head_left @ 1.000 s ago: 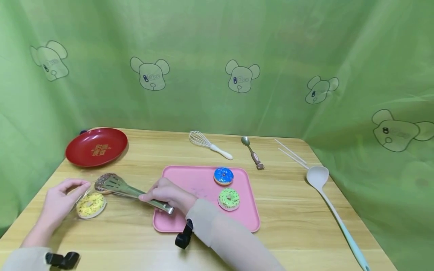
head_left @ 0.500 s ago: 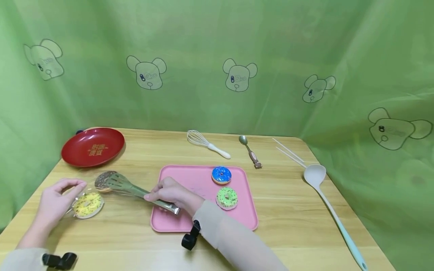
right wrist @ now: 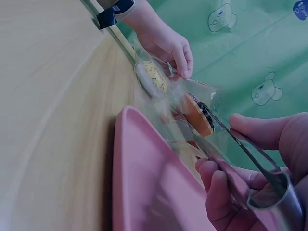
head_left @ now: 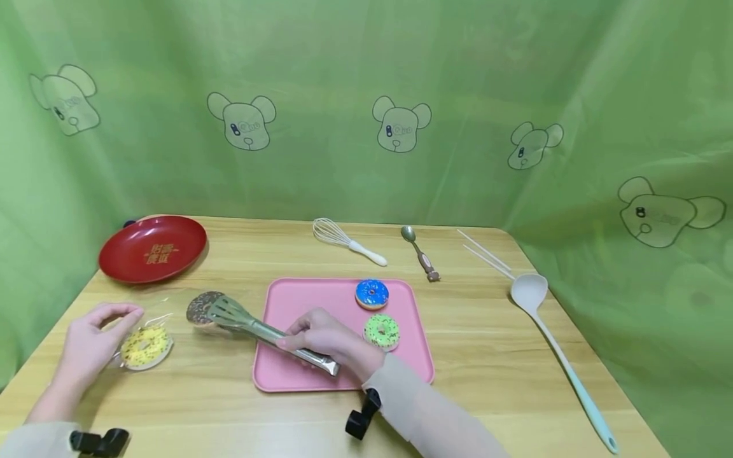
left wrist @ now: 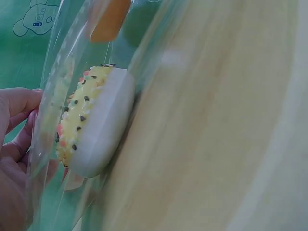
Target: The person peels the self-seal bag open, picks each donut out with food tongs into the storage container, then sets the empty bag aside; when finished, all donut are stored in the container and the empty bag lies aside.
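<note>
At the left of the head view, my left hand (head_left: 91, 340) pinches the edge of a clear plastic bag (head_left: 163, 304). Inside the bag, low by those fingers, lies a yellow sprinkled donut (head_left: 147, 346); the left wrist view shows its pale underside. My right hand (head_left: 332, 340) grips metal tongs (head_left: 260, 329) over the pink tray's left part. Between the slotted tong ends is a chocolate donut (head_left: 200, 308) with a light brown base (right wrist: 196, 114). Clear film surrounds that donut in the right wrist view; whether it is fully within the bag is hard to tell.
A pink tray (head_left: 338, 381) holds a blue donut (head_left: 372, 294) and a green donut (head_left: 381, 331). Behind are a red plate (head_left: 126, 254), a white whisk (head_left: 349, 242) and a spoon (head_left: 420, 254). White chopsticks (head_left: 487, 254) and a long ladle (head_left: 558, 346) lie at the right.
My right hand, the tongs and the chocolate donut have moved right, away from the yellow donut. The left hand stays nearly in place, still pinching the bag.
</note>
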### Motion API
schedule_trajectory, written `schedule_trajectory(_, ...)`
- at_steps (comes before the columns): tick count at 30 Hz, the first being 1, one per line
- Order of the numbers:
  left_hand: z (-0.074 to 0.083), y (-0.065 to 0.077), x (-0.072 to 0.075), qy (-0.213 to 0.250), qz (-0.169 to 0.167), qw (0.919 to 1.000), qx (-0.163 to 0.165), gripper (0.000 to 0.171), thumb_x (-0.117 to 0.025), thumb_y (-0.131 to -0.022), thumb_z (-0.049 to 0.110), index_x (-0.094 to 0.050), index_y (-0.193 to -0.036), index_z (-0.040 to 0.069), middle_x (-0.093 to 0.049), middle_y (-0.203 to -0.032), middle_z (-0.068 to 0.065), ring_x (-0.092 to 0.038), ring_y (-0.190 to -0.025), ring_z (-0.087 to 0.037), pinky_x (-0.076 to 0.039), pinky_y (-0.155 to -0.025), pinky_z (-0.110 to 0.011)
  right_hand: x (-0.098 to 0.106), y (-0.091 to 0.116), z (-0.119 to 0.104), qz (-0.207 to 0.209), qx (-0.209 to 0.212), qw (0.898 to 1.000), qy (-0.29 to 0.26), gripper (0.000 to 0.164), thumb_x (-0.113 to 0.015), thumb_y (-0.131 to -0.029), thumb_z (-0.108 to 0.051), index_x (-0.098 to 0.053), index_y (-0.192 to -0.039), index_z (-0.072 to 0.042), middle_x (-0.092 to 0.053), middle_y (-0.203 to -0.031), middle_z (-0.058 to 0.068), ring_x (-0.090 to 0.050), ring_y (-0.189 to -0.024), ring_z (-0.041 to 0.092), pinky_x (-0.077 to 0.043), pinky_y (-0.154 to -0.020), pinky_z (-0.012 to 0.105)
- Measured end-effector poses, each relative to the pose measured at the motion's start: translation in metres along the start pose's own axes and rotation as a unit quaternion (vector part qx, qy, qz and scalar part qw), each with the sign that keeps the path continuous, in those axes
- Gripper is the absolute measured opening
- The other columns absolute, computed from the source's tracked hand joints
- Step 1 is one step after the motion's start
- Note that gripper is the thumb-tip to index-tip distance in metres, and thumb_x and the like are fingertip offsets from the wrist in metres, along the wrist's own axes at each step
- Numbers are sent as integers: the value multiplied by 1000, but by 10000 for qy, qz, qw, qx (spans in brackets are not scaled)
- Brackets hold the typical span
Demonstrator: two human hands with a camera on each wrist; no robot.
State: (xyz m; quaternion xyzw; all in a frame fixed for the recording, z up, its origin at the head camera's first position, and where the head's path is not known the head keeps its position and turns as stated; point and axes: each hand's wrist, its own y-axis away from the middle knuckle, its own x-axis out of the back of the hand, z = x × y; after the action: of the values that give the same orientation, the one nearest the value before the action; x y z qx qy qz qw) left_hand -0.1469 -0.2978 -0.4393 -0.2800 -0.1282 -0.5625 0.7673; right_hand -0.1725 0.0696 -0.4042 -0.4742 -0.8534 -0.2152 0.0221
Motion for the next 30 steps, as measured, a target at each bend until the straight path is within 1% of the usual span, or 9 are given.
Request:
schedule_trajectory(5, -1, 1, 4, -26, 16, 9999, 107, 31, -64, -89, 29, -64, -105, 2, -52, -91, 32, -42, -93, 16, -32, -85, -8, 13, 17, 9, 96, 51, 9999, -97, 19, -75, -78, -18, -69, -90, -5, -62, -76, 10, -54, -52, 15, -45, -43, 23)
schedule_trajectory(9, 0, 1, 6, -97, 29, 9999, 117, 32, -64, -89, 30, -64, -105, 2, -52, -91, 32, -41, -92, 16, -32, -82, -7, 27, 31, 19, 185, 79, 9997, -102, 23, -75, -78, -18, -68, -95, -4, -63, -79, 12, -55, -53, 16, -47, -43, 23)
schedule_trajectory(13, 2, 1, 4, -82, -26, 9999, 58, 33, -64, -89, 30, -64, -105, 1, -52, -92, 30, -41, -93, 16, -32, -80, -5, 42, 48, 35, 337, 90, 9993, -122, 27, -74, -78, -17, -66, -98, -1, -64, -79, 12, -56, -53, 16, -48, -44, 24)
schedule_trajectory(15, 2, 1, 5, -28, -26, 10000, 39, 32, -64, -89, 29, -64, -104, 1, -53, -92, 30, -41, -94, 16, -32, -80, -6, 49, 54, 43, 423, 164, 9990, -58, 28, -74, -78, -17, -66, -99, 0, -64, -77, 10, -56, -55, 15, -48, -46, 24)
schedule_trajectory(18, 3, 0, 5, 14, 13, 10000, 13, 30, -64, -89, 28, -65, -103, 2, -53, -91, 31, -41, -94, 15, -31, -80, -5, 58, 63, 52, 591, 354, 9974, 226, 29, -74, -79, -19, -66, -99, 1, -63, -75, 6, -55, -60, 12, -48, -51, 23)
schedule_trajectory(21, 3, 1, 5, -13, 48, 10000, -25, 30, -64, -89, 28, -64, -103, 1, -53, -91, 31, -41, -93, 15, -32, -78, -4, 62, 72, 57, 743, 556, 9945, 477, 30, -74, -79, -20, -66, -99, 2, -62, -75, 4, -54, -64, 12, -47, -55, 21)
schedule_trajectory(26, 2, 2, 1, -7, 99, 9998, -152, 28, -65, -89, 24, -65, -101, -1, -54, -90, 31, -43, -92, 16, -33, -76, -2, 64, 91, 63, 975, 704, 9917, 462, 33, -74, -79, -17, -64, -101, 5, -62, -76, 4, -52, -64, 13, -45, -53, 19)
schedule_trajectory(28, 2, 2, 1, 59, 98, 9998, -163, 27, -65, -89, 24, -65, -101, 0, -54, -90, 30, -44, -92, 15, -35, -75, -2, 65, 97, 66, 1162, 724, 9894, 493, 35, -74, -78, -16, -63, -102, 7, -62, -76, 4, -52, -64, 14, -44, -52, 20)
schedule_trajectory(30, 2, 1, 1, 92, 108, 9998, -144, 26, -65, -89, 24, -65, -100, 0, -54, -90, 30, -44, -92, 14, -35, -73, -2, 67, 101, 67, 1409, 716, 9854, 636, 36, -75, -77, -16, -63, -102, 7, -61, -76, 3, -51, -65, 14, -44, -52, 20)
